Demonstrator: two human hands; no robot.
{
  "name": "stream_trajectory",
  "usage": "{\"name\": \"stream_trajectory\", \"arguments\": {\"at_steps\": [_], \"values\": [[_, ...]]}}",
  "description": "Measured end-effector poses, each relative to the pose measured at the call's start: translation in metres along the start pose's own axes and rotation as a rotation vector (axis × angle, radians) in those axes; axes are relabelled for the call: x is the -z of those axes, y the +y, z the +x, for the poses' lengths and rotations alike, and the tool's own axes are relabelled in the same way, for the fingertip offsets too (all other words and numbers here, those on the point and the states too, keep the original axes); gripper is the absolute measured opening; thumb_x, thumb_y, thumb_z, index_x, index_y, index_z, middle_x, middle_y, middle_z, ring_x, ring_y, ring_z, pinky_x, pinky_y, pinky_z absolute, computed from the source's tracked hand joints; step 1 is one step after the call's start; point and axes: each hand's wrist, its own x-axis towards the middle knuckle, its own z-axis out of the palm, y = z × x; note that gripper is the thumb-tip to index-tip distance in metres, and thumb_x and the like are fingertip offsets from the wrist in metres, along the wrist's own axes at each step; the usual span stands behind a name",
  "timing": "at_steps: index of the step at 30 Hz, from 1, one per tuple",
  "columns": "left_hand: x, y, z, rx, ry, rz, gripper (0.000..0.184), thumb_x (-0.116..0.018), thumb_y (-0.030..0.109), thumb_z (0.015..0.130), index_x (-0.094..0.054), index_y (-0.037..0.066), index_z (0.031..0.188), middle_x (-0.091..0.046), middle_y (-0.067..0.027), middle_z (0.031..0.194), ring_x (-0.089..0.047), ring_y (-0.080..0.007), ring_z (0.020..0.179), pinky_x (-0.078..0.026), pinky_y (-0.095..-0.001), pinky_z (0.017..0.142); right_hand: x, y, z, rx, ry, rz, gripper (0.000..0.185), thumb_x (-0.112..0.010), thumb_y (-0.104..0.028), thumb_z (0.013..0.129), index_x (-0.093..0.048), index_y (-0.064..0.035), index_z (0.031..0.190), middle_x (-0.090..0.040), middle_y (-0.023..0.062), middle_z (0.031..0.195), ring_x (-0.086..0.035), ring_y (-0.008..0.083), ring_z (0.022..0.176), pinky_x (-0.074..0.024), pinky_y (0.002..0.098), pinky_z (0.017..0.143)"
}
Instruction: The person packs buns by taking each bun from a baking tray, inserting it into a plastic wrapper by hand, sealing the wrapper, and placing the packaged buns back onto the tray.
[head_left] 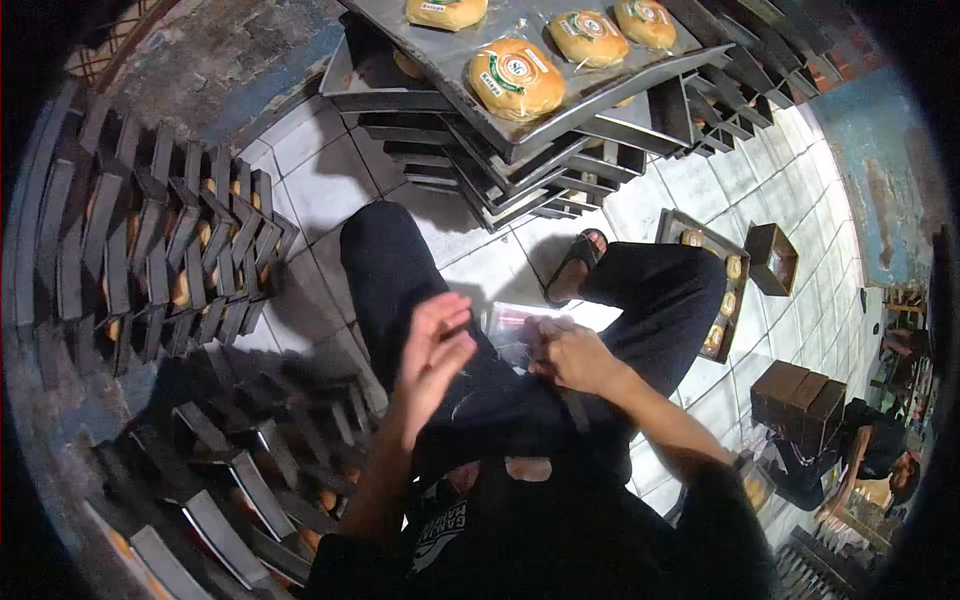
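Observation:
My right hand (574, 356) is closed on a clear plastic bag (508, 326) above my lap; printing on the bag is too faint to read. Left of it, my left hand (436, 350) is raised with fingers apart, holding nothing and not touching the bag. In front of my knees, a metal tray (440, 60) tops a stack of trays. On it lie several round buns in clear wrappers with printed labels, the closest one a wrapped bun (515, 80).
Tall stacks of trays with buns stand at left (150, 240) and lower left (230, 490). A tray of buns (712, 345) and an open box (771, 260) rest on the tiled floor to the right. Another person (872, 445) sits beyond a brown carton (797, 400).

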Motion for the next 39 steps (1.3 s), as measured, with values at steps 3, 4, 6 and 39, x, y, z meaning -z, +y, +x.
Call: {"name": "stream_trajectory", "arguments": {"at_steps": [3, 4, 6, 39], "values": [[-0.009, -0.007, 0.002, 0.022, -0.070, 0.097, 0.070, -0.076, 0.009, 0.096, -0.041, 0.008, 0.156, -0.047, -0.0143, 0.157, -0.049, -0.0283, 0.143, -0.043, -0.0477, 0.119, 0.005, -0.010, 0.002, -0.105, 0.113, -0.010, 0.049, -0.083, -0.038, 0.088, -0.069, 0.0031, 0.111, -0.062, 0.0177, 0.129, -0.066, 0.0376, 0.117, -0.0580, 0.0490, 0.093], [-0.011, -0.006, 0.004, 0.033, -0.086, 0.090, 0.069, -0.076, 0.009, 0.096, -0.042, 0.008, 0.156, -0.048, -0.0140, 0.157, -0.050, -0.0282, 0.143, -0.042, -0.0472, 0.120, 0.015, -0.017, 0.004, -0.113, 0.117, -0.003, 0.049, -0.083, -0.038, 0.088, -0.069, 0.0031, 0.111, -0.062, 0.0177, 0.129, -0.066, 0.0376, 0.117, -0.0580, 0.0490, 0.093], [-0.015, -0.002, 0.008, 0.029, -0.092, 0.090, 0.067, -0.075, 0.011, 0.097, -0.043, 0.008, 0.155, -0.049, -0.0131, 0.156, -0.051, -0.0281, 0.141, -0.042, -0.0466, 0.120, 0.035, -0.024, 0.010, -0.117, 0.221, 0.161, 0.052, -0.086, -0.032, 0.085, -0.063, 0.0008, 0.118, -0.067, 0.0187, 0.123, -0.069, 0.0404, 0.111, -0.0579, 0.0492, 0.091], [-0.016, -0.009, 0.001, 0.018, 0.042, 0.107, 0.079, -0.071, 0.015, 0.101, -0.027, 0.011, 0.166, -0.031, -0.0161, 0.170, -0.028, -0.0316, 0.159, -0.023, -0.0536, 0.128, 0.061, 0.025, 0.008, -0.260, 0.520, 1.094, 0.004, -0.072, -0.005, 0.100, -0.069, -0.0031, 0.101, -0.077, 0.0057, 0.090, -0.075, 0.0271, 0.080, -0.0587, 0.0339, 0.074]]}}
